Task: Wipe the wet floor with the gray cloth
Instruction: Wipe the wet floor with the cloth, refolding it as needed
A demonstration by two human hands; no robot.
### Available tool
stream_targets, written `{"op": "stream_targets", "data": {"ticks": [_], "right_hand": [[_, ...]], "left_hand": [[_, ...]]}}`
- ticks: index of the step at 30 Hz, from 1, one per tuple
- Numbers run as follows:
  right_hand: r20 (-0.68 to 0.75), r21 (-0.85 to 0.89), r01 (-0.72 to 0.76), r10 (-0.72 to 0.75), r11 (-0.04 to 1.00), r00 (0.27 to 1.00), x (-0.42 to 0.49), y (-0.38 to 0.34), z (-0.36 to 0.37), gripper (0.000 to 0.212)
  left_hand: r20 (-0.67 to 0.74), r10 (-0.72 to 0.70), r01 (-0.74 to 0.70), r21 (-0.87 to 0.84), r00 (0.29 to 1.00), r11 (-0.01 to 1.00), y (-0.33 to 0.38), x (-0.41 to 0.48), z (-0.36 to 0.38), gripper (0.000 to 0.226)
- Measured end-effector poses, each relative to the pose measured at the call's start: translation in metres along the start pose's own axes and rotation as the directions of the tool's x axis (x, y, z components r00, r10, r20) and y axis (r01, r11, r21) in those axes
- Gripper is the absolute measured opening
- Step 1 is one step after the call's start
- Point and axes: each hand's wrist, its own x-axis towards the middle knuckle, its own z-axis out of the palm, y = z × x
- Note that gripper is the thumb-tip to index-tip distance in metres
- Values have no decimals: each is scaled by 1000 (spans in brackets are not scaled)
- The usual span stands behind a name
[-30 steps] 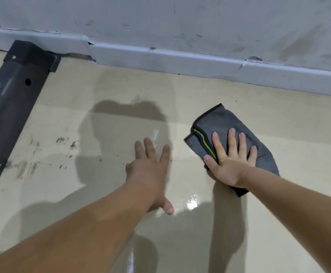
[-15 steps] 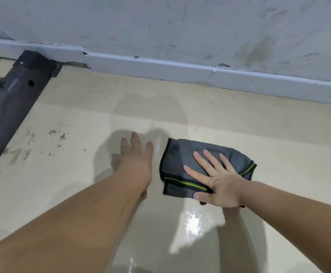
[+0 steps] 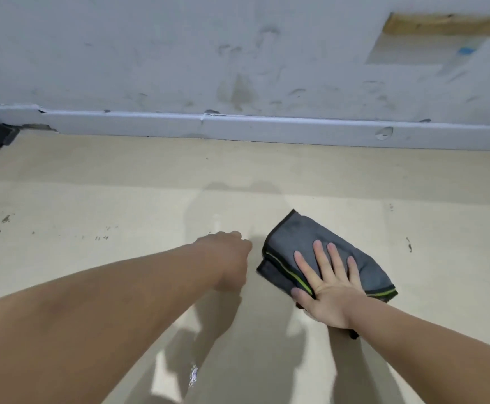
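Pale beige floor (image 3: 92,185) running up to a gray baseboard (image 3: 267,128), with a scuffed, blotchy wall (image 3: 150,53) above it, and that baseboard is our marker. Well out from it sits the gray cloth (image 3: 305,237), folded and edged in black with a lime stripe. Its long axis runs on a diagonal, one corner aimed toward the baseboard and off to the person's left, the other trailing back to the right.

Right hand (image 3: 328,290) is flat on top of it, fingers straight and fanned toward the baseboard, pressing down. The heel of the palm hangs over the cloth's edge on the side away from the baseboard. Nothing pinched, just a wide, flat palm.

Left hand (image 3: 232,258) is just beside the cloth, about level with it out from the baseboard. We see it from behind and the fingers are hidden, so straight or curled, I can't tell. It holds no cloth.

Now the key bit: the wet glint (image 3: 193,374) shines farther from the baseboard than either hand, back under the left forearm. So the cloth lies between baseboard and shine. My read is that the next stroke drags back and leftward, and the right hand is the one placed to do it.

Dark scuff marks (image 3: 5,218) dot the floor off to the left.
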Motion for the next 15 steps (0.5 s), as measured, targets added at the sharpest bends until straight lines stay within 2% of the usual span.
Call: {"op": "stream_targets", "data": {"ticks": [3, 5, 8, 11, 15], "right_hand": [[-100, -13, 37, -38, 999, 994, 3, 5, 7, 73], [-83, -25, 69, -71, 997, 994, 9, 14, 2, 73], [-58, -17, 123, -123, 992, 991, 27, 29, -17, 74], [-97, -7, 123, -123, 992, 988, 53, 40, -40, 75], [-120, -9, 83, -83, 997, 989, 84, 50, -69, 76]], "left_hand": [[50, -24, 21, 60, 998, 998, 39, 13, -21, 29], [24, -71, 71, -23, 997, 997, 59, 23, -26, 23], [-138, -171, 138, -221, 976, 965, 82, 27, -17, 18], [-234, -193, 121, -290, 953, 949, 95, 23, 5, 25], [-215, -223, 141, -343, 951, 929, 93, 18, 28, 45]]}}
